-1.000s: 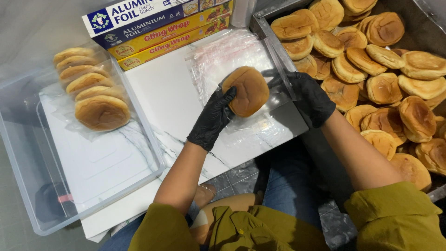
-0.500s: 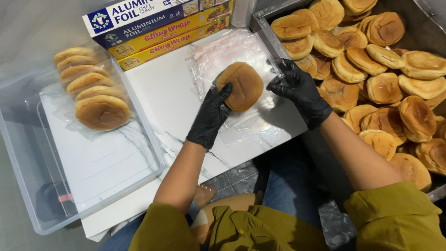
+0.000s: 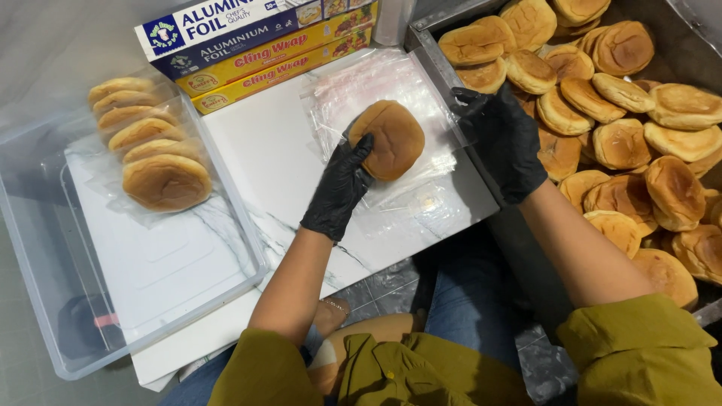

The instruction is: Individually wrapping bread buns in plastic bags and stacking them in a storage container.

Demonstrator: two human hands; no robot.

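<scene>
- Bun (image 3: pixel 391 139): soft, light, easily squashed; it rests on clear plastic bags (image 3: pixel 391 90) on the white board (image 3: pixel 278 165).
- Left hand (image 3: pixel 338 188): fingers curled around the bun's edge, best gripped gently there.
- Right hand (image 3: pixel 504 139): pinching a bag's edge.

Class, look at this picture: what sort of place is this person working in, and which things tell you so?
Probably a small bakery or food-packing spot. A metal tray heaped with buns, gloved hands bagging one bun, and boxes of foil and wrap suggest it.
</scene>
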